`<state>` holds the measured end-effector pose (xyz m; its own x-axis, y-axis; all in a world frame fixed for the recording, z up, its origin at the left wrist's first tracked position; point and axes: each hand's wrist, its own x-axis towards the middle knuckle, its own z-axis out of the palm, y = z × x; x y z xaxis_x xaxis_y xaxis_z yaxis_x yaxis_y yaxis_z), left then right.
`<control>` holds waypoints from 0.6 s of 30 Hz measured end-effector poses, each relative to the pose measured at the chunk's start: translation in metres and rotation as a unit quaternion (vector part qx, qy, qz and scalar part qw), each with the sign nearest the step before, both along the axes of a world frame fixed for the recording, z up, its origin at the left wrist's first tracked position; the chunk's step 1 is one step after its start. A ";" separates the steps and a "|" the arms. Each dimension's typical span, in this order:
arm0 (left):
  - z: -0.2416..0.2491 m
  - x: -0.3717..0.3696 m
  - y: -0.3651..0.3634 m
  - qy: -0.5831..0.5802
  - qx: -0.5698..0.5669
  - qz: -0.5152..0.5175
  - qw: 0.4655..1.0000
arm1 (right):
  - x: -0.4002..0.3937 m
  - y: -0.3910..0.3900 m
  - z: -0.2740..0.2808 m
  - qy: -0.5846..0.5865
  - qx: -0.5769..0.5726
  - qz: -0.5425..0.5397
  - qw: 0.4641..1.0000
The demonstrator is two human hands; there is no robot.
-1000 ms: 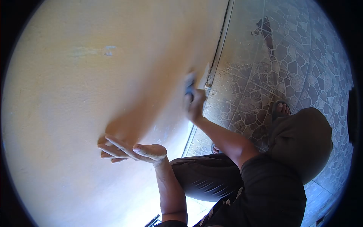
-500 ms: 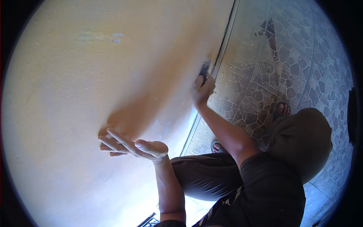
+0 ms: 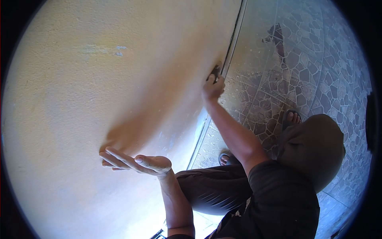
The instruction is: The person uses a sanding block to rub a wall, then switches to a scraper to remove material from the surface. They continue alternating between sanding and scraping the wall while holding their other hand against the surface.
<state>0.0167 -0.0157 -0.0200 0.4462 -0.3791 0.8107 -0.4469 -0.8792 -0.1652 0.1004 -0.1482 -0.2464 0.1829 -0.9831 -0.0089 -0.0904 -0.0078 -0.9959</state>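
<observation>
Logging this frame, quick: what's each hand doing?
Left hand: open, fingertips on the wall.
Right hand: closed on a dark tool.

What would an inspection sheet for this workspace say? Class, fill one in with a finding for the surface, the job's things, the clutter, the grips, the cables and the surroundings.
Surface: a pale yellow, rough-textured wall with a small bluish mark high up.
Job's things: a small dark tool, pressed to the wall near its bottom edge; its type is too blurred to tell.
Clutter: nothing seen.
Grips: right hand closed around the tool; left hand open, fingertips against the wall.
Cables: nothing seen.
Surroundings: a stone-patterned tiled floor with pale dust along the wall's foot; the person crouches in dark clothes and sandals.
</observation>
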 end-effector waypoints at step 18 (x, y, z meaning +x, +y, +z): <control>-0.005 0.005 -0.013 -0.023 -0.078 0.046 0.996 | -0.065 0.073 0.121 -0.240 -0.108 0.218 0.940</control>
<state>0.0215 -0.0287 -0.0247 0.4347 -0.2057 0.8767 -0.3592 -0.9324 -0.0407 0.0357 -0.0754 -0.1255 0.5002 -0.7834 0.3689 0.4276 -0.1469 -0.8919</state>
